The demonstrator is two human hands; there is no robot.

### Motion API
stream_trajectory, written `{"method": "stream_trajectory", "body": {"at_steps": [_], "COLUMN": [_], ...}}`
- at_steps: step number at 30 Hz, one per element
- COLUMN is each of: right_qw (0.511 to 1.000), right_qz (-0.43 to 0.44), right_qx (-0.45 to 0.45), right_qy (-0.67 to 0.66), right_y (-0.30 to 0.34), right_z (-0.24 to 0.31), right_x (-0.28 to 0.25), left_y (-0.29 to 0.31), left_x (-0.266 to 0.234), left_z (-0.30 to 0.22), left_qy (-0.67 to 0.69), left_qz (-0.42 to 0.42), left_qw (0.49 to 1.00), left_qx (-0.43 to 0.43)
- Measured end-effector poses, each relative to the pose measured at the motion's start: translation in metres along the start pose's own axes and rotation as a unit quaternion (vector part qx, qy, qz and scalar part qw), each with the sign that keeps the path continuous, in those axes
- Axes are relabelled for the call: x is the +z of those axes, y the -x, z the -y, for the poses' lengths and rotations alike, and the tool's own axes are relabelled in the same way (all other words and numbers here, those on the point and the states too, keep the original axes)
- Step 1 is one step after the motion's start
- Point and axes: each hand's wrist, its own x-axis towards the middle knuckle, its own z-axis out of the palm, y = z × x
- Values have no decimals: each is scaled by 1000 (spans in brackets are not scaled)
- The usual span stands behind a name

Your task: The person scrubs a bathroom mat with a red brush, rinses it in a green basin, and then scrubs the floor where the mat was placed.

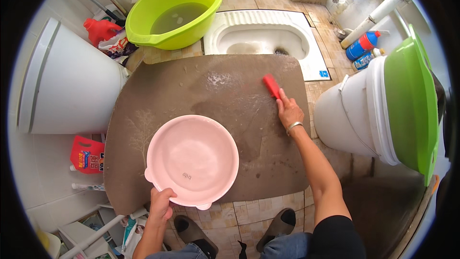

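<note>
My left hand [162,203] grips the near rim of a pink plastic basin [191,158], with the thumb over the edge. The basin is over the near left part of a large brown mat [191,86]; whether it rests on the mat or is held up I cannot tell. Farther right, my right hand [289,110], with a bracelet at the wrist, is closed round a red brush [271,86] that is slightly blurred. Its bristles are hidden from above. The brush is over the mat's right part, where the surface looks wet and shiny.
Beyond the mat are a green tub [172,12] holding cloudy water and a white squat toilet [258,33]. A white bucket [347,108] with a green basin [409,105] stands at right, near bottles [362,45]. A large white container [72,81] and red detergent bag [87,155] flank the left.
</note>
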Motion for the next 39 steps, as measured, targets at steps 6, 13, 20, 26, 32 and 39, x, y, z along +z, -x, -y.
{"method": "stream_trajectory", "body": {"at_steps": [6, 13, 20, 26, 32, 39], "right_qw": [986, 983, 1000, 980, 991, 988], "right_qz": [53, 81, -8, 106, -40, 115], "right_qx": [-128, -128, 25, -141, 125, -90], "right_qy": [-91, -107, -2, -89, -34, -50], "right_y": [93, 172, 84, 149, 37, 100], "right_z": [36, 9, -41, -4, -60, 13], "right_x": [12, 5, -13, 23, -9, 13], "left_y": [6, -1, 2, 3, -1, 1], "left_x": [-1, 14, 21, 15, 11, -8], "left_z": [-15, -19, -10, 5, 14, 13], "left_qy": [-29, -84, -30, 3, -5, -27], "left_qz": [2, 13, 41, 49, 44, 18], "left_qw": [999, 995, 999, 997, 999, 998], "left_qx": [24, 61, 18, 53, 30, 60]}}
